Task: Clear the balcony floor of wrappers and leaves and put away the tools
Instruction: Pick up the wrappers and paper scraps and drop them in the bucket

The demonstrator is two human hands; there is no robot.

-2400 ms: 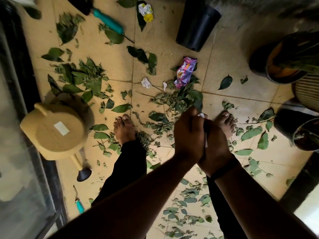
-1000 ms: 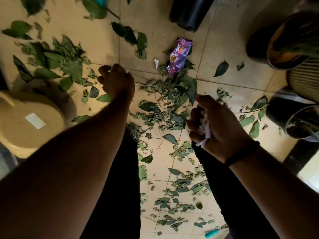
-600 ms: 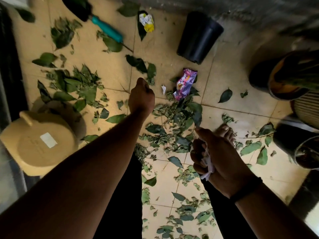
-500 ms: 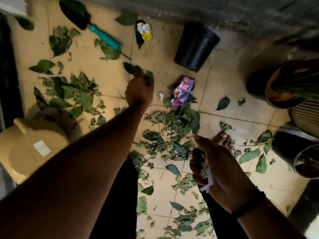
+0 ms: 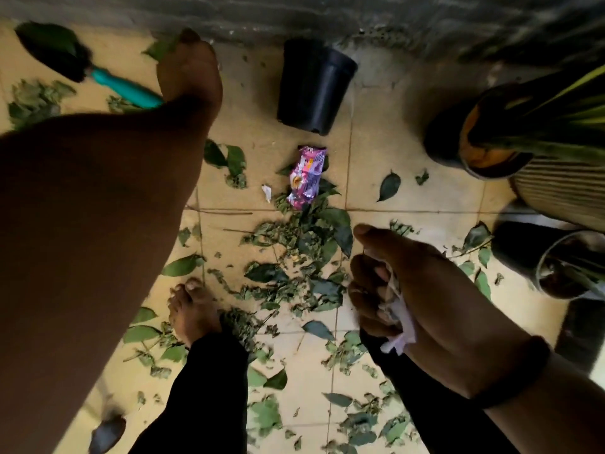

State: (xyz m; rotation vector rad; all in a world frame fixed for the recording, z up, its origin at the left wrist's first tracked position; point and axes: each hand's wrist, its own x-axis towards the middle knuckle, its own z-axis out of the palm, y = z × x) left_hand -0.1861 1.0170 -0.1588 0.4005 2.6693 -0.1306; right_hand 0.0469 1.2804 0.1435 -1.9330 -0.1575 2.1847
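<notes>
Green leaves (image 5: 296,244) litter the tan floor tiles, thickest in the middle. Among them lies a pink snack wrapper (image 5: 307,176) with a small white scrap (image 5: 266,192) just left of it. A trowel with a teal handle (image 5: 127,90) rests at the far left. My left hand (image 5: 188,68) reaches far forward to the foot of the wall, right beside the trowel handle's end; its fingers point down and whatever is under them is hidden. My right hand (image 5: 402,290) hovers low on the right, shut on crumpled white paper wrappers (image 5: 397,326).
A black plastic pot (image 5: 314,90) lies on its side by the grey wall. Potted plants (image 5: 491,142) and a ribbed pot (image 5: 563,194) crowd the right edge, with another pot (image 5: 563,267) below. My bare foot (image 5: 193,309) stands among the leaves.
My left hand has stretched forward from the middle of the floor to the wall, now covering the spot where a yellow and white wrapper lay. My right hand still grips the white paper.
</notes>
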